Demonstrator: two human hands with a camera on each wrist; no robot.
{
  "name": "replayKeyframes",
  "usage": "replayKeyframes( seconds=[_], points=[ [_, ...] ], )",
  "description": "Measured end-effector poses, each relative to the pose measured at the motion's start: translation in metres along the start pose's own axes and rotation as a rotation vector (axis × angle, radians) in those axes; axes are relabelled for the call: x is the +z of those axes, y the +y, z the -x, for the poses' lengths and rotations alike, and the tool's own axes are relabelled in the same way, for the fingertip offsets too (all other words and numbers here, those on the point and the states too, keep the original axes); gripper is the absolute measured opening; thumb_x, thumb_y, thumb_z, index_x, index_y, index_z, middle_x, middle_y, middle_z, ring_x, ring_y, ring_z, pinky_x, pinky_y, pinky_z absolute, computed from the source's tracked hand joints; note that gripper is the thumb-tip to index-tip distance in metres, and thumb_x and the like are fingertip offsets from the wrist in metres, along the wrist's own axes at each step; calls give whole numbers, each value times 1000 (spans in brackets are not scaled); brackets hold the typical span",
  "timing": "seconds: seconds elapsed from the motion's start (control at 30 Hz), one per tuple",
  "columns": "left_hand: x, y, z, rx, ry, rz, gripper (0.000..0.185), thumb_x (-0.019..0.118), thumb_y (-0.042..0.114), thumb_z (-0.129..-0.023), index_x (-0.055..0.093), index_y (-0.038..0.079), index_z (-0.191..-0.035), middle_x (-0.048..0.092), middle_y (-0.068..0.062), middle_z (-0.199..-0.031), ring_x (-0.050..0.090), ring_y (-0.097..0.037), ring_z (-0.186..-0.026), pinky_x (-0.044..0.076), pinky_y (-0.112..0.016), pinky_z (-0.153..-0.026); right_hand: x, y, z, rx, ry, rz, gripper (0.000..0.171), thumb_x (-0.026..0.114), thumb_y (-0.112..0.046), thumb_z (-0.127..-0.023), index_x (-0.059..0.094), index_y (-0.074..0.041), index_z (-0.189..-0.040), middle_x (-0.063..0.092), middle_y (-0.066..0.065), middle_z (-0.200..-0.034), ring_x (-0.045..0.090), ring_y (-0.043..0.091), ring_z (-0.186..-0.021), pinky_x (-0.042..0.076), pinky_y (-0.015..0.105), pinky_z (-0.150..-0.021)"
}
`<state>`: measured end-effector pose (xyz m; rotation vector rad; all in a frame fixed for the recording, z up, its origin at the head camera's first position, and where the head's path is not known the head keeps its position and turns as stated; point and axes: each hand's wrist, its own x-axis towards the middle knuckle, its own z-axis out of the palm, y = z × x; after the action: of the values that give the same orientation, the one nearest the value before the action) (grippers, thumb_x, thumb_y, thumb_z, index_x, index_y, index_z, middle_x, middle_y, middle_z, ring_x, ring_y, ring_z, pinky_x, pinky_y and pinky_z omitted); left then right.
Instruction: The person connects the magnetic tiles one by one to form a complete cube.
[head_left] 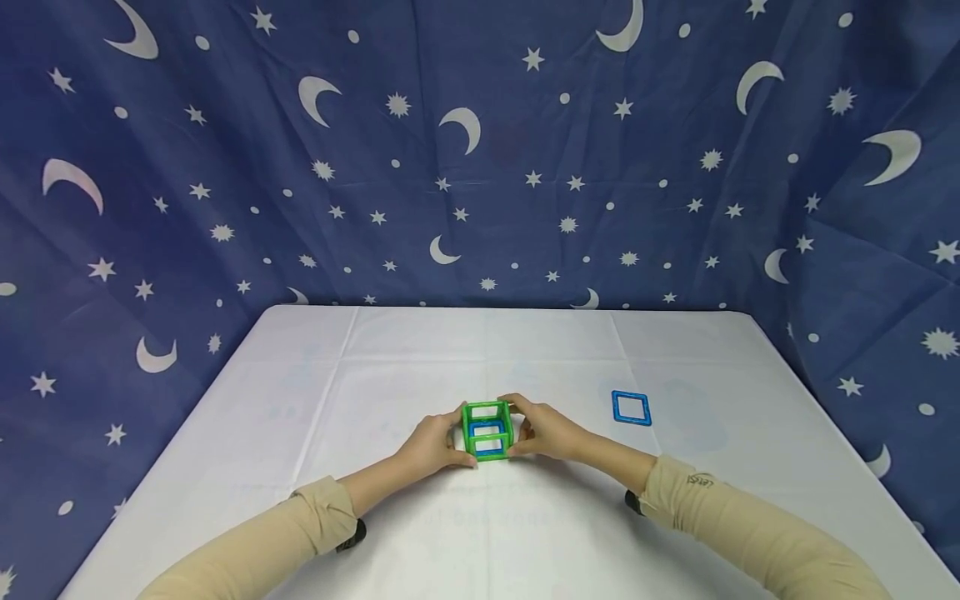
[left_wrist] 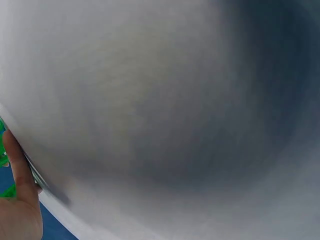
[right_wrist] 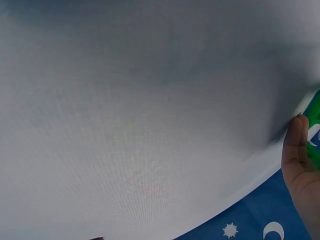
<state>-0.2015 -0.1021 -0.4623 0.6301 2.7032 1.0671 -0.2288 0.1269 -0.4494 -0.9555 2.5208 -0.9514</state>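
Observation:
A small box of magnetic tiles [head_left: 487,437] sits on the white table, with green square frames around a blue square frame at its base. From the left side my left hand [head_left: 432,443] holds it, thumb near the front corner and fingers at the back. Opposite, my right hand [head_left: 551,432] grips the right side in a similar way. In the left wrist view the left hand [left_wrist: 21,200] shows at the lower left beside bits of green tile. The right wrist view has the right hand [right_wrist: 298,165] at its right edge, against a green tile.
A loose blue square tile [head_left: 617,407] lies flat to the right of the right hand. White cloth covers the table [head_left: 420,350]. Behind and beside it hangs a dark blue curtain [head_left: 510,267] with moons and stars.

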Motion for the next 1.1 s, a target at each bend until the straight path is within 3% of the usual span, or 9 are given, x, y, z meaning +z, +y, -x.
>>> replayKeyframes(
  seconds=[0.2, 0.5, 0.57, 0.63, 0.7, 0.77, 0.87, 0.97, 1.1],
  points=[
    [2, 0, -2, -15, 22, 30, 91, 83, 22, -70, 34, -10, -140, 54, 2, -55, 43, -6, -46, 37, -17, -43, -7, -2, 0, 20, -15, -6, 79, 77, -12, -78, 31, 3, -141, 52, 25, -132, 57, 7, -69, 48, 15, -63],
    [4, -2, 0, -43, 41, 75, 87, 83, 19, -70, 38, -9, -138, 55, 0, -55, 44, -6, -44, 37, -17, -41, -8, 2, 8, 65, 1, -11, 74, 75, -13, -80, 34, 0, -141, 57, 21, -126, 57, 7, -72, 49, 18, -68],
    [4, -3, 0, -49, 41, 91, 85, 83, 18, -69, 40, -7, -138, 63, -5, -65, 47, -8, -48, 41, -19, -44, -8, 2, 11, 72, 8, 1, 71, 75, -13, -80, 37, -1, -139, 58, 20, -125, 57, 9, -74, 50, 21, -68],
    [5, -3, 0, -51, 44, 89, 84, 84, 18, -68, 42, -3, -138, 69, -10, -86, 53, -8, -61, 46, -21, -55, -9, 2, 14, 73, 18, 29, 68, 75, -14, -80, 41, -1, -137, 59, 19, -124, 59, 13, -78, 52, 24, -71],
    [6, -2, 0, -54, 48, 87, 83, 84, 19, -68, 44, 0, -137, 67, -12, -106, 52, -11, -71, 47, -23, -64, -12, 2, 18, 71, 31, 70, 64, 75, -14, -80, 45, -1, -134, 60, 19, -123, 61, 17, -83, 54, 27, -74],
    [7, -2, -1, -62, 52, 83, 83, 85, 20, -68, 44, 1, -138, 64, -12, -115, 48, -11, -75, 45, -22, -69, -15, 3, 21, 72, 37, 115, 61, 75, -14, -80, 47, -1, -132, 61, 18, -121, 62, 19, -88, 54, 31, -77],
    [8, -2, -1, -69, 43, 113, 85, 84, 17, -69, 40, -5, -139, 69, -10, -87, 52, -10, -60, 46, -20, -56, -21, 4, 27, 73, 44, 169, 58, 75, -14, -80, 49, -1, -131, 62, 17, -119, 63, 22, -90, 55, 34, -79],
    [7, -1, 0, -61, 42, 138, 86, 82, 13, -71, 35, -11, -138, 62, -3, -59, 51, -8, -45, 42, -20, -43, -26, 5, 34, 71, 61, 210, 54, 74, -14, -81, 52, -1, -129, 63, 16, -119, 63, 24, -92, 54, 37, -80],
    [7, -1, 1, -47, 48, 152, 85, 82, 11, -71, 34, -15, -136, 57, -2, -55, 50, -7, -42, 41, -18, -39, -34, 9, 43, 81, 84, 238, 52, 73, -14, -82, 53, -1, -128, 61, 16, -122, 63, 27, -98, 54, 40, -84]
  ],
)
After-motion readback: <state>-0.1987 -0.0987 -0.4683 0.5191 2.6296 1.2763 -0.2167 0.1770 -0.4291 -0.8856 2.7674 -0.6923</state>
